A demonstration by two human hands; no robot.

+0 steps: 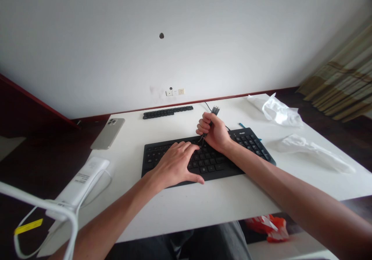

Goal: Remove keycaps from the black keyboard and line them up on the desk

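Observation:
A black full-size keyboard (210,161) lies on the white table in front of me. My right hand (214,130) is wrapped around a dark, slim keycap puller (214,112), held upright over the upper middle of the keyboard. Thin wire prongs at its lower end reach down to the keys; whether they grip a key cannot be made out. Palm down, my left hand (177,163) rests on the keyboard's left half, thumb spread away toward the front edge. Its index fingertip is close to the wire prongs.
Behind the keyboard sit rows of loose black keycaps (167,112). A phone (108,134) and a white power strip (84,182) with cables are at the left. Crumpled clear plastic bags (280,111) lie at the right. An orange-red bag (274,229) shows below the table's front edge.

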